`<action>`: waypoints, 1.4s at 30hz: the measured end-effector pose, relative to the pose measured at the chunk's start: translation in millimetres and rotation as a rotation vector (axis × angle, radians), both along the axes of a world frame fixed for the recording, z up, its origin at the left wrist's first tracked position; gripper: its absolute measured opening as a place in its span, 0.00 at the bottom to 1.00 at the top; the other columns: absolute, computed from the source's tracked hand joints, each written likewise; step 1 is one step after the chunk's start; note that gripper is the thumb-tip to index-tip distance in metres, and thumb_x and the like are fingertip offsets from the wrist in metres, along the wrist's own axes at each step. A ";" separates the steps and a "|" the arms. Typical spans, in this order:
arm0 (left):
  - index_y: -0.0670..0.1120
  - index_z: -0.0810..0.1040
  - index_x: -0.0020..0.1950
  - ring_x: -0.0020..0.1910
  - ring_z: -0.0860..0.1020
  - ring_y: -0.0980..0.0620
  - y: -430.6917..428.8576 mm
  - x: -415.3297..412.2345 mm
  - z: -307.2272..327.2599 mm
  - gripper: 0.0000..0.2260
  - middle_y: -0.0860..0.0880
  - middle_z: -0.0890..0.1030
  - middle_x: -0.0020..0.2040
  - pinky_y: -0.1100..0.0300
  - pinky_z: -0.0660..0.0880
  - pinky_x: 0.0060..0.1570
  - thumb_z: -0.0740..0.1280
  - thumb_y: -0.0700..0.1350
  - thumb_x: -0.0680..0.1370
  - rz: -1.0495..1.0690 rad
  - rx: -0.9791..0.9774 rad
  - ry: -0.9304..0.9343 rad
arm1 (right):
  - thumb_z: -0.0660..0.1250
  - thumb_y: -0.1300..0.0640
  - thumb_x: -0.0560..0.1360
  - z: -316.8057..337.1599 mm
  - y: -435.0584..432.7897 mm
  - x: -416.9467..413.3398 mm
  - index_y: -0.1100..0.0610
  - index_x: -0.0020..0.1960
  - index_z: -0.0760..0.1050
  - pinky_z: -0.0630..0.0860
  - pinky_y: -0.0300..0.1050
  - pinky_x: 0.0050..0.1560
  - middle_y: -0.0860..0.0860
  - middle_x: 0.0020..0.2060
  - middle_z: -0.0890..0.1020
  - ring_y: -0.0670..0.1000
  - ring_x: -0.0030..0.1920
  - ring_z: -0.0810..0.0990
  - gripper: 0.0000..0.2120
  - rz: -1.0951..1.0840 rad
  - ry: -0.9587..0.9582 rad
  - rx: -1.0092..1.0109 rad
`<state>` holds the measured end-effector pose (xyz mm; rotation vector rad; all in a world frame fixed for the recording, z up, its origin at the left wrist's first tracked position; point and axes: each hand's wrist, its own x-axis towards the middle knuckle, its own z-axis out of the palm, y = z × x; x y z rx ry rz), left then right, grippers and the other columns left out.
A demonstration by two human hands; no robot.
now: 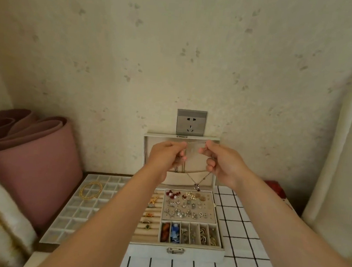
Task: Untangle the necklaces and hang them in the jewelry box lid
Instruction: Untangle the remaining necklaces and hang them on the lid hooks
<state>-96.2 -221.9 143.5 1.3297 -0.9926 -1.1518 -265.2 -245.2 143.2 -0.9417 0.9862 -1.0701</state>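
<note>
From the head view we see both arms reaching forward over the open jewelry box (175,256) on the worktop. The left hand (167,155) has a narrow grip, fingers curled and pinching one end of a thin necklace (197,142). The right hand (221,163) pinches the other end between thumb and forefinger, its other fingers curled in. The chain runs taut between the two grips, just under the top edge of the upright lid (146,152). The rest of it loops down from the right hand to a pendant (197,187) hanging at the foot of the lid. We also see other thin chains (182,166) against the lid lining, partly hidden by the left hand.

In the box, earrings (189,205) sit on a padded panel and rings (148,214) lie in rolls, partly covered by the left forearm. To the left lies a clear divided tray (71,220) with gold bangles (91,191) on it, and beyond it a rolled pink mat (34,154). A wall socket (191,122) sits just above the lid. A checked cloth (247,232) covers the worktop on the right.
</note>
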 end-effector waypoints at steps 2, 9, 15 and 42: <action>0.44 0.79 0.35 0.27 0.77 0.51 -8.5 -3.3 -3.6 0.10 0.47 0.80 0.30 0.61 0.78 0.32 0.72 0.43 0.75 0.075 -0.017 -0.134 | 0.68 0.56 0.79 -9.3 -10.0 6.1 0.58 0.50 0.77 0.66 0.39 0.22 0.52 0.36 0.79 0.45 0.22 0.65 0.05 -0.059 0.020 0.007; 0.46 0.80 0.27 0.28 0.83 0.46 -28.1 -11.6 -13.6 0.14 0.45 0.83 0.28 0.55 0.81 0.37 0.71 0.50 0.72 0.217 0.008 -0.447 | 0.77 0.54 0.71 -22.5 -27.8 32.7 0.57 0.31 0.76 0.68 0.41 0.26 0.49 0.24 0.74 0.48 0.24 0.69 0.15 -0.455 0.235 -0.082; 0.41 0.83 0.33 0.24 0.82 0.50 -30.0 -16.2 -21.3 0.12 0.47 0.83 0.29 0.54 0.83 0.33 0.69 0.45 0.73 0.222 0.007 -0.464 | 0.75 0.52 0.72 -36.7 -29.9 45.3 0.54 0.34 0.80 0.72 0.39 0.39 0.46 0.31 0.82 0.45 0.35 0.79 0.11 -0.628 0.472 -0.250; 0.48 0.80 0.63 0.62 0.76 0.51 -1.8 3.6 -58.3 0.15 0.50 0.79 0.62 0.59 0.73 0.59 0.60 0.38 0.80 -0.128 -0.182 -0.984 | 0.63 0.52 0.81 -45.2 8.7 18.6 0.57 0.48 0.81 0.71 0.42 0.36 0.52 0.35 0.80 0.50 0.36 0.77 0.11 0.212 1.024 -0.253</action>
